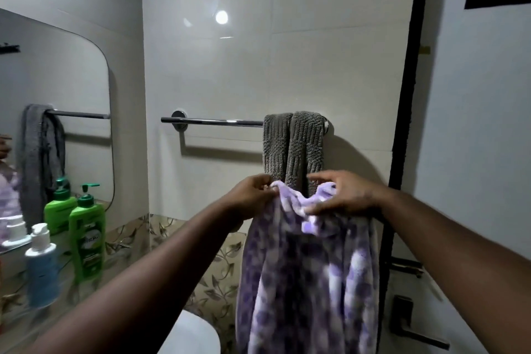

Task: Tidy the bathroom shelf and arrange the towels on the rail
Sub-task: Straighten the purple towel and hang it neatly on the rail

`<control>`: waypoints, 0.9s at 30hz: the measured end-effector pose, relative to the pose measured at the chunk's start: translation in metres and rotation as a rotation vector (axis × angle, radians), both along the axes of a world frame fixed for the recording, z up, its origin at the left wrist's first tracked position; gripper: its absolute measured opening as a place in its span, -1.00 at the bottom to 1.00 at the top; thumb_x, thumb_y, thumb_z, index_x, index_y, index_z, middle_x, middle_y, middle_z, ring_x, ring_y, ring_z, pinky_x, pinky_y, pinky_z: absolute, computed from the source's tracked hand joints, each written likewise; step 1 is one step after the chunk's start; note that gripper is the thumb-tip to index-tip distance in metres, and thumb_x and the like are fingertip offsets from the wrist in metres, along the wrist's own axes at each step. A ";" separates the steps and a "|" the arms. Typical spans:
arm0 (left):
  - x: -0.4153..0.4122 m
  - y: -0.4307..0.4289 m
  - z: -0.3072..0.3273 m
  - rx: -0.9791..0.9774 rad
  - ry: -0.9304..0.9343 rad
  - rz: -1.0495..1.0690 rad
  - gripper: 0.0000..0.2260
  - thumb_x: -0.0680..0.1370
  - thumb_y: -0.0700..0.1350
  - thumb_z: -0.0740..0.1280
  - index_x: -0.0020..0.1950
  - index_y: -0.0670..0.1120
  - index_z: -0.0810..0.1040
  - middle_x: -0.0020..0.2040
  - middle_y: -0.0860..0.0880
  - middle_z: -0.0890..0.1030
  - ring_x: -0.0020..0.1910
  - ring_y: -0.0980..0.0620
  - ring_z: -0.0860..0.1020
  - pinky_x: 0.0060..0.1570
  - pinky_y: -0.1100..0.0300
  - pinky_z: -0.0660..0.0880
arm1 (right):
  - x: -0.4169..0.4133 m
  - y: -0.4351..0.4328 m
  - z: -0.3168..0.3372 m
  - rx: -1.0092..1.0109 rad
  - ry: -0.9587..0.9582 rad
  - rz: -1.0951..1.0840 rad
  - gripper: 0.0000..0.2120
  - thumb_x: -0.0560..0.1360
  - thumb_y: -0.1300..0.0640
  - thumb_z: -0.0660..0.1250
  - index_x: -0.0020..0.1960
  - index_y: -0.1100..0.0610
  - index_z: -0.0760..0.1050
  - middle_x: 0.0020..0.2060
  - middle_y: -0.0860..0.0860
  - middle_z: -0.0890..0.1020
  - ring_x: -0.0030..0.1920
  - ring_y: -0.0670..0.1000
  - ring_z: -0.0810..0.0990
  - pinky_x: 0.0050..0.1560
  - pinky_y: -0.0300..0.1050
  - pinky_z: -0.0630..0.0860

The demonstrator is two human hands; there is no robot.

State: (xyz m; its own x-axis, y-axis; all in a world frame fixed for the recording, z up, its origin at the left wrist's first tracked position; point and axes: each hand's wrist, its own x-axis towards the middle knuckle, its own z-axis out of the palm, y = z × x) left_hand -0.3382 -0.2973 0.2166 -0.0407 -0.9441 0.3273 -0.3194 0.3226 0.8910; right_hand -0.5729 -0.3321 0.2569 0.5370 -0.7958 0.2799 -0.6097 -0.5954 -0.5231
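left hand (254, 195) pinching, right hand (343, 195) clutching, arms outstretched

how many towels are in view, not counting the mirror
2. The grey towel hangs over the right end of the rail. The purple checked towel is held up below it by the left hand and right hand. Others may be out of frame.

Purple-and-white checked towel (307, 276), grey ribbed towel (293, 149), chrome rail (218, 122), green bottle (87, 236).

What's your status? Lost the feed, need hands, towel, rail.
Left hand and right hand both gripping purple towel, below rail. Grey towel hangs at right end; left stretch bare.
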 end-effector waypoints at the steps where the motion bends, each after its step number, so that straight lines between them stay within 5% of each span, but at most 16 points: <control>1: -0.008 -0.001 0.003 -0.074 0.000 0.006 -0.91 0.65 -0.22 0.32 -0.05 -0.17 0.51 -0.15 -0.17 0.48 -0.20 0.03 0.44 -0.20 0.18 0.35 | 0.009 0.005 0.000 -0.024 -0.070 0.035 -0.35 0.34 -0.13 0.63 0.37 -0.09 0.54 -0.05 -0.38 0.64 -0.04 -0.39 0.59 -0.08 -0.55 0.42; 3: -0.024 -0.002 0.011 -0.194 -0.012 0.003 -0.91 0.58 -0.16 0.36 -0.11 -0.13 0.52 -0.15 -0.15 0.52 -0.12 0.01 0.41 -0.13 0.08 0.30 | 0.025 0.006 0.000 -0.044 -0.196 0.131 -0.59 0.43 0.01 0.58 0.26 0.01 0.63 -0.06 -0.27 0.70 -0.09 -0.36 0.62 -0.02 -0.44 0.52; 5: -0.031 -0.001 0.016 -0.254 0.009 -0.002 -0.85 0.56 -0.10 0.39 -0.16 -0.10 0.49 -0.19 -0.12 0.52 -0.14 0.02 0.39 -0.14 0.07 0.30 | 0.034 0.010 0.003 -0.070 -0.213 0.128 -0.94 0.48 0.21 0.51 -0.07 0.11 0.66 -0.27 -0.08 0.65 -0.29 -0.15 0.54 -0.18 -0.11 0.51; 8: -0.023 0.004 0.014 -0.312 -0.114 0.064 -0.74 0.54 0.04 0.45 -0.08 -0.12 0.48 -0.23 -0.06 0.55 -0.26 0.05 0.40 -0.30 0.12 0.31 | 0.030 0.003 0.006 -0.110 -0.268 -0.001 -0.84 0.48 0.20 0.42 -0.28 0.15 0.59 -0.39 -0.02 0.56 -0.37 -0.10 0.40 -0.27 -0.09 0.37; 12: 0.007 0.004 -0.009 -0.162 -0.628 0.185 -0.88 0.60 -0.06 0.38 -0.02 -0.11 0.56 -0.13 -0.05 0.62 -0.17 -0.01 0.52 -0.23 0.13 0.37 | 0.013 -0.009 0.016 -0.136 -0.572 -0.171 -0.88 0.46 0.15 0.44 -0.11 0.20 0.70 -0.29 0.07 0.69 -0.28 -0.04 0.52 -0.16 -0.10 0.48; 15: 0.025 0.004 -0.021 0.035 -0.456 0.173 -0.79 0.64 -0.09 0.35 0.04 -0.25 0.62 -0.17 -0.08 0.56 -0.20 0.03 0.45 -0.23 0.16 0.33 | -0.002 -0.021 0.016 -0.121 -0.543 -0.253 -0.87 0.41 0.08 0.49 -0.14 0.14 0.71 -0.30 0.03 0.73 -0.30 -0.03 0.57 -0.13 -0.08 0.55; 18: 0.041 0.003 -0.015 0.003 -0.354 0.314 -0.83 0.63 -0.14 0.37 -0.03 -0.24 0.66 -0.24 -0.07 0.52 -0.26 0.03 0.40 -0.33 0.16 0.29 | -0.016 -0.026 0.012 -0.084 -0.557 -0.328 -0.84 0.36 0.03 0.52 -0.15 0.12 0.71 -0.33 -0.03 0.74 -0.30 -0.01 0.62 -0.17 -0.11 0.55; 21: 0.056 0.003 -0.006 0.008 -0.528 0.422 -0.84 0.59 -0.12 0.41 -0.17 -0.14 0.64 -0.32 -0.09 0.49 -0.33 0.01 0.38 -0.39 0.15 0.26 | -0.027 -0.029 0.009 0.027 -0.628 -0.320 -0.87 0.37 0.07 0.53 -0.19 0.13 0.70 -0.34 0.01 0.71 -0.29 0.01 0.60 -0.18 -0.11 0.51; 27: 0.075 0.004 0.002 0.019 -0.699 0.602 -0.83 0.53 -0.16 0.36 -0.25 -0.02 0.63 -0.25 -0.12 0.67 -0.15 -0.16 0.65 -0.24 0.13 0.45 | -0.039 -0.018 0.010 0.205 -0.737 -0.322 -0.90 0.39 0.17 0.46 -0.29 0.12 0.69 -0.27 0.17 0.66 -0.26 0.08 0.57 -0.15 -0.02 0.51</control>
State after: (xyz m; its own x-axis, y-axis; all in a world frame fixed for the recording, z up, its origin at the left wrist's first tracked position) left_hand -0.2633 -0.2932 0.2185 0.2768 -0.8750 0.3972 -0.8961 -0.0858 0.4355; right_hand -0.6117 -0.3497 0.2664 0.0096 -0.9528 0.3035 -0.1922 -0.2996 -0.9345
